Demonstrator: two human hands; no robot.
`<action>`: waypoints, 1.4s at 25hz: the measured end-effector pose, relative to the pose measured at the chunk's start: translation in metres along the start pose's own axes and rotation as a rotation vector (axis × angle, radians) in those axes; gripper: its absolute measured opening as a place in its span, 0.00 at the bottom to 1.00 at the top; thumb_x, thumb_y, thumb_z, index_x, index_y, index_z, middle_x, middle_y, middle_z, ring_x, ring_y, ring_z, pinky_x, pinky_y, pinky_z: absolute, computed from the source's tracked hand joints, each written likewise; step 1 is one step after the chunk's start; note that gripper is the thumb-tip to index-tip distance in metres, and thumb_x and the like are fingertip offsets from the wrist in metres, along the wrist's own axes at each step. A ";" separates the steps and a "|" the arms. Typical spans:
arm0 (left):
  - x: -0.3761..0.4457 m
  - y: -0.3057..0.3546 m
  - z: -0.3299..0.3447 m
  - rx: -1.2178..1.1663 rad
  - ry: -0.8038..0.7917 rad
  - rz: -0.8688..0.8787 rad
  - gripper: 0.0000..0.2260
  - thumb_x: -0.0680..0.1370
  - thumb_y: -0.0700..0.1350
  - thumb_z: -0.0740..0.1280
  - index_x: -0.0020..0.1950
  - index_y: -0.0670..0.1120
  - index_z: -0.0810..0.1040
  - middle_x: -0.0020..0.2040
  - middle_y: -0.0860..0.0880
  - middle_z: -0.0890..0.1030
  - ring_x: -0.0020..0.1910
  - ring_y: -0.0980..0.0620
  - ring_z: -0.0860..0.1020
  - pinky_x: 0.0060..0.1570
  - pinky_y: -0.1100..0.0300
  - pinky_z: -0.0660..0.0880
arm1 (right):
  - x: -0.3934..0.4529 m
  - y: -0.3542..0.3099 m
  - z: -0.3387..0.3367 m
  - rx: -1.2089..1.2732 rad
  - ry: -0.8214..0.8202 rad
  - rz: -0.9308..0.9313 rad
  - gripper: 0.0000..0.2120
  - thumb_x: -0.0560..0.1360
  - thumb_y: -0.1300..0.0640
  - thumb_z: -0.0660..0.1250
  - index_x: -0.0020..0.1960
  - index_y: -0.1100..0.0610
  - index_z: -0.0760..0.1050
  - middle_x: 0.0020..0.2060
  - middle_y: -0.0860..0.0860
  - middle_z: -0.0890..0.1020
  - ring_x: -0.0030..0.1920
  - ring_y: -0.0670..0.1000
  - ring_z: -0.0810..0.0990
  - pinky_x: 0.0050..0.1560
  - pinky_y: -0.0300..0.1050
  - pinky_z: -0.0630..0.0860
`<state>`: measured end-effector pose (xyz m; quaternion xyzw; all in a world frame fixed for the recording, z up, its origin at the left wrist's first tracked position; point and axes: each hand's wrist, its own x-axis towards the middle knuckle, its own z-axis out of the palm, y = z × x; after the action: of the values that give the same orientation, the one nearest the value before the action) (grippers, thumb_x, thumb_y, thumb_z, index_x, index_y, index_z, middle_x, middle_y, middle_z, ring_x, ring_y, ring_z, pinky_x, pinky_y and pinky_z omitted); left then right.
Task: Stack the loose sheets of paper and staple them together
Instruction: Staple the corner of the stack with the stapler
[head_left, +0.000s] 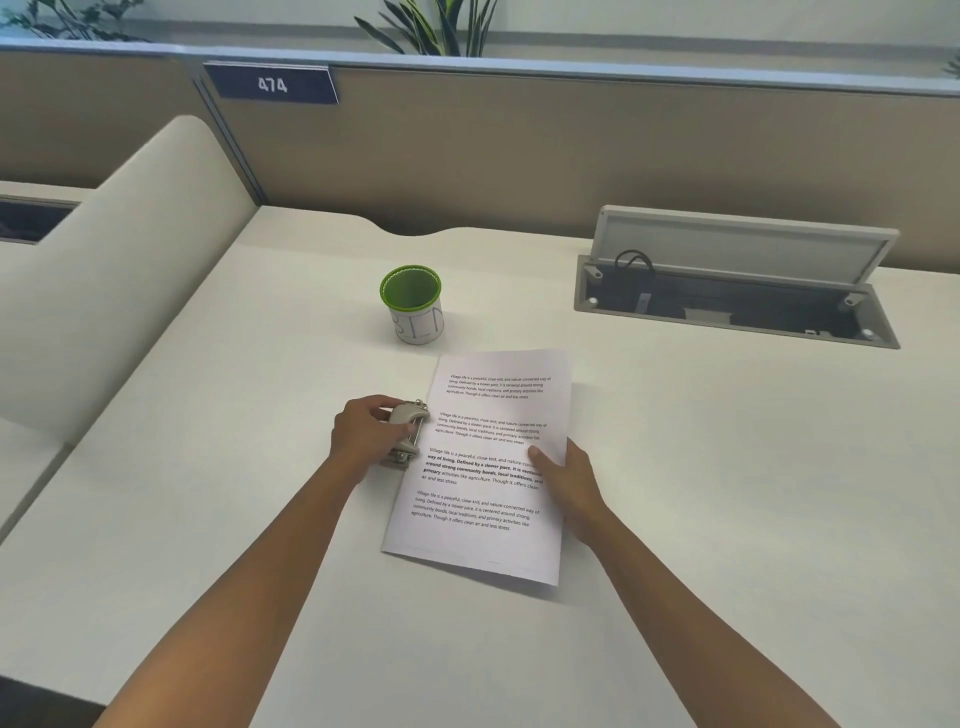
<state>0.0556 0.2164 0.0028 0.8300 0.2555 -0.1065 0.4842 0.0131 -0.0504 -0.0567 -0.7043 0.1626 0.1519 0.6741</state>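
Our left hand (363, 431) has its grip closed around the stapler (407, 431) at the paper stack's (488, 467) left edge, while our right hand (569, 475) pinches the stack's right edge on the surface (208, 467). Beyond the left grip stands a green-rimmed cup (414, 304), clear of the stack; an open cable tray (737, 291) lies well beyond the right one. Our fingers hide the stapler's rear, and how many sheets lie stacked we cannot tell.

I see a cream-white table (208, 467) with a curved notch in its far edge. A stack of printed sheets (483, 467) lies flat near the middle, slightly turned. A grey stapler (408, 431) sits at the stack's left edge, touching it. Toward the far edge stands a white cup with a green rim (413, 306), apart from the sheets. At the far right corner, an open cable hatch (737, 291) is set into the surface.
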 end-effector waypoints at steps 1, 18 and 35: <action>0.001 -0.001 0.000 -0.011 -0.011 -0.002 0.14 0.65 0.41 0.81 0.45 0.56 0.84 0.43 0.50 0.86 0.45 0.46 0.85 0.47 0.47 0.84 | 0.000 0.001 0.003 -0.004 0.001 -0.001 0.20 0.75 0.49 0.68 0.66 0.50 0.76 0.59 0.46 0.84 0.59 0.51 0.83 0.65 0.58 0.77; 0.000 -0.005 -0.001 -0.012 -0.046 0.005 0.14 0.61 0.44 0.81 0.43 0.58 0.85 0.43 0.51 0.87 0.44 0.45 0.86 0.45 0.42 0.84 | 0.000 0.005 0.008 -0.049 0.006 -0.006 0.17 0.79 0.54 0.67 0.67 0.53 0.76 0.59 0.47 0.84 0.59 0.51 0.83 0.65 0.56 0.77; 0.015 0.002 0.011 0.138 0.013 0.004 0.10 0.72 0.55 0.73 0.49 0.52 0.83 0.45 0.51 0.84 0.48 0.48 0.82 0.47 0.56 0.76 | 0.005 0.000 -0.003 -0.084 -0.045 0.040 0.16 0.80 0.52 0.65 0.66 0.53 0.78 0.58 0.48 0.85 0.57 0.51 0.84 0.63 0.57 0.79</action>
<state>0.0699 0.2104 -0.0075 0.8626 0.2489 -0.1174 0.4245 0.0179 -0.0532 -0.0592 -0.7249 0.1552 0.1879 0.6443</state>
